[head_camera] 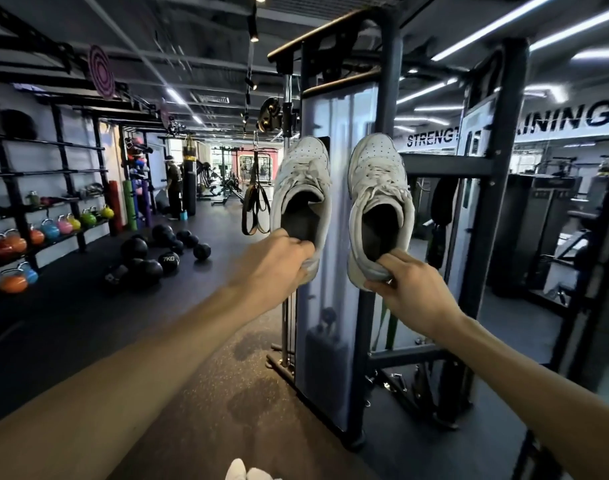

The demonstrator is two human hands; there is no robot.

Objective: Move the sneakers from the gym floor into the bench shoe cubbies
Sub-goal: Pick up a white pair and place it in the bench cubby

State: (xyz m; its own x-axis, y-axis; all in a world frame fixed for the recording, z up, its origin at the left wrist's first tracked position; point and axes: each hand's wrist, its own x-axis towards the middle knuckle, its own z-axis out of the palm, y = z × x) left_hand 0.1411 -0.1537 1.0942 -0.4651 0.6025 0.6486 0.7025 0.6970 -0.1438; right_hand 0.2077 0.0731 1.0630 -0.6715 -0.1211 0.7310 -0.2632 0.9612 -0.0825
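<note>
The left hand grip pinches the heel of one worn white leather sneaker; the right hand grip pinches the heel of the other white sneaker, both held toes-up.

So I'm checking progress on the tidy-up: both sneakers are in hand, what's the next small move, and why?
Probably turn to look for the bench. The left hand grips the left sneaker by its heel and the right hand grips the right sneaker likewise, both held up off the floor. No bench or cubbies show; a cable machine stands directly ahead, so carrying forward looks blocked.
</note>
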